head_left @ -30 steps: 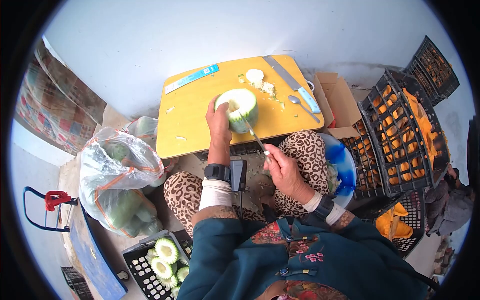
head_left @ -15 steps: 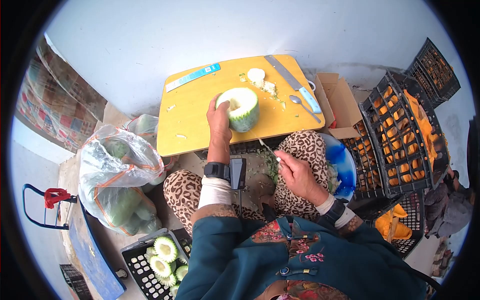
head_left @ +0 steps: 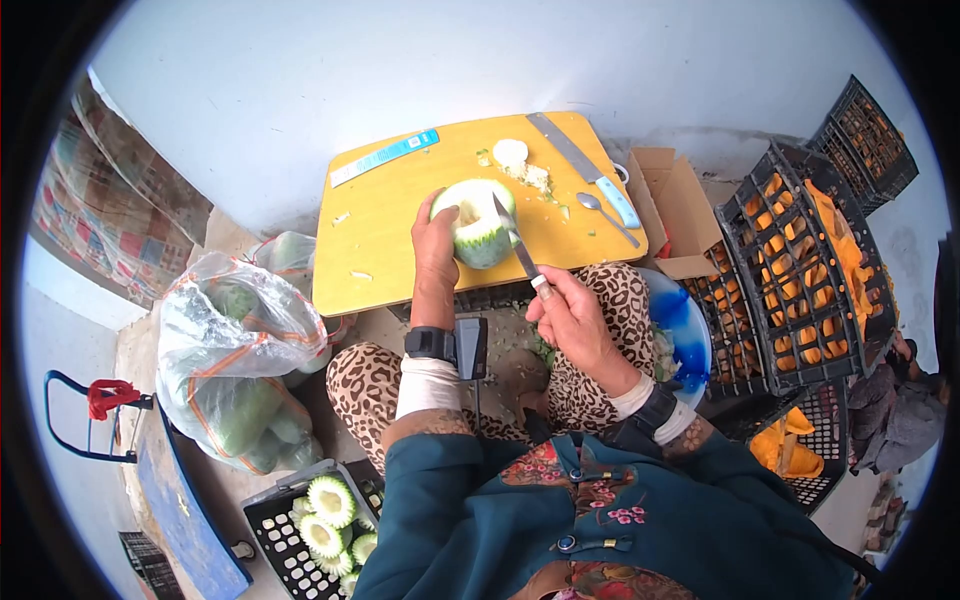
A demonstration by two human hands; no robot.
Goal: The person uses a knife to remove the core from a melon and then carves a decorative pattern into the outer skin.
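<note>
Rim trimming looks in hand: left hand (head_left: 435, 248) holds cut melon (head_left: 483, 248) over near side of worktop (head_left: 372, 225), right hand (head_left: 582, 328) grip closed round knife (head_left: 525, 258), blade at rim; next stroke calls for melon steady, left thumb clear.

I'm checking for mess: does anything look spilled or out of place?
Yes, slightly: crumbly white and green scraps lie loose on the yellow rounded-corner table, beyond the hollowed, round green gourd in the left hand. They look odd because they're scattered rather than contained, though probably just cutting waste.
</note>
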